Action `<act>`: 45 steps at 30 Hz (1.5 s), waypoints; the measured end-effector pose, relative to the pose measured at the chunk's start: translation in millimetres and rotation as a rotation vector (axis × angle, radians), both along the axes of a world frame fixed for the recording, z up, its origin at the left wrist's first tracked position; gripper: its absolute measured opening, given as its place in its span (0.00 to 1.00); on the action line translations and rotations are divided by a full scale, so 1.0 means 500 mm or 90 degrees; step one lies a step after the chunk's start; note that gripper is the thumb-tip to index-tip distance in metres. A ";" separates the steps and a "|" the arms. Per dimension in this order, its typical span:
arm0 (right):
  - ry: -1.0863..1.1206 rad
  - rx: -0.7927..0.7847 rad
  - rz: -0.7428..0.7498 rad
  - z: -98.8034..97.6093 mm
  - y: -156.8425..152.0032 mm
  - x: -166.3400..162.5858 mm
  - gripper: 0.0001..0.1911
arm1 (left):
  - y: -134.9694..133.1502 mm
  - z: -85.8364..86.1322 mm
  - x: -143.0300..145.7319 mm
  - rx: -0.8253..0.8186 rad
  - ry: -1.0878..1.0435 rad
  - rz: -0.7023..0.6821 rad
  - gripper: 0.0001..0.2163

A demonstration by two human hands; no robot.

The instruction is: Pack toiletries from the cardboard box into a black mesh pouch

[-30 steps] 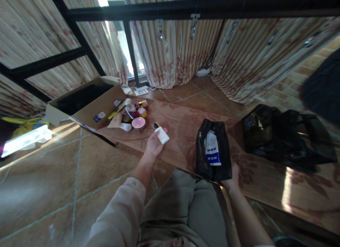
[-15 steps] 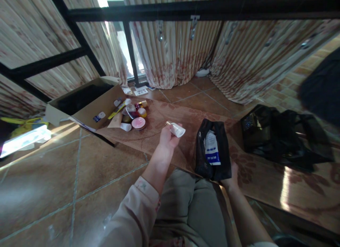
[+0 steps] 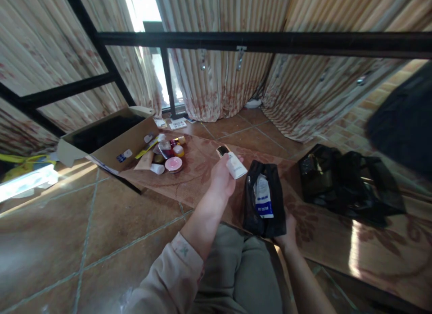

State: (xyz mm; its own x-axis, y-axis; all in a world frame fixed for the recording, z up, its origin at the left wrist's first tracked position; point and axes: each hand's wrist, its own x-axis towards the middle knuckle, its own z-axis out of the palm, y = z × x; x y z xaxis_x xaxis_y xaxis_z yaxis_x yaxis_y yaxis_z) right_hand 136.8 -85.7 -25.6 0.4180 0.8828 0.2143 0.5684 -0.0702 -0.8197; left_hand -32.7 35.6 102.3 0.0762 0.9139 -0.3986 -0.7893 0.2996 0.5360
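My left hand (image 3: 223, 175) is closed around a white cosmetic tube (image 3: 237, 167) with a shiny gold-and-dark cap, held over the cloth just left of an open black mesh pouch (image 3: 278, 197). Inside that pouch stands a white-and-blue tube (image 3: 264, 201) with printing on it. At the pouch's lower right side is my right hand (image 3: 287, 230), its fingers partly hidden behind the pouch as it holds it. Farther left lie several cosmetics, among them a round pink container (image 3: 173, 164), a white-capped tube (image 3: 157, 169) and a yellow jar (image 3: 178, 150).
A long low surface with a brown patterned cloth (image 3: 199, 170) runs across in front of me. An open cardboard box (image 3: 135, 145) stands at its left end. Black bags (image 3: 337, 183) sit on the right. Behind are a dark metal rail (image 3: 270, 41) and striped curtains (image 3: 216, 88).
My left hand has moved right with the white tube, closer to the pouch, and the tube has turned so its cap shows more. The camera view has tilted slightly.
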 end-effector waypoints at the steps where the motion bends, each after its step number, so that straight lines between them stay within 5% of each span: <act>1: -0.001 -0.006 0.001 0.004 0.001 -0.003 0.16 | -0.007 0.007 0.000 0.035 0.024 -0.017 0.07; 9: -0.019 -0.001 0.028 0.004 0.009 -0.003 0.14 | -0.066 0.025 0.026 0.288 0.301 -0.245 0.09; 17: -0.022 -0.029 0.028 0.007 0.014 -0.005 0.13 | -0.099 0.034 0.020 0.468 0.566 -0.359 0.07; 34: -0.035 -0.009 0.027 0.018 0.014 -0.004 0.13 | -0.126 0.074 0.028 0.602 1.099 -0.546 0.04; 45: 0.003 -0.021 0.030 0.010 0.014 -0.002 0.15 | -0.147 0.074 0.041 0.621 1.130 -0.533 0.06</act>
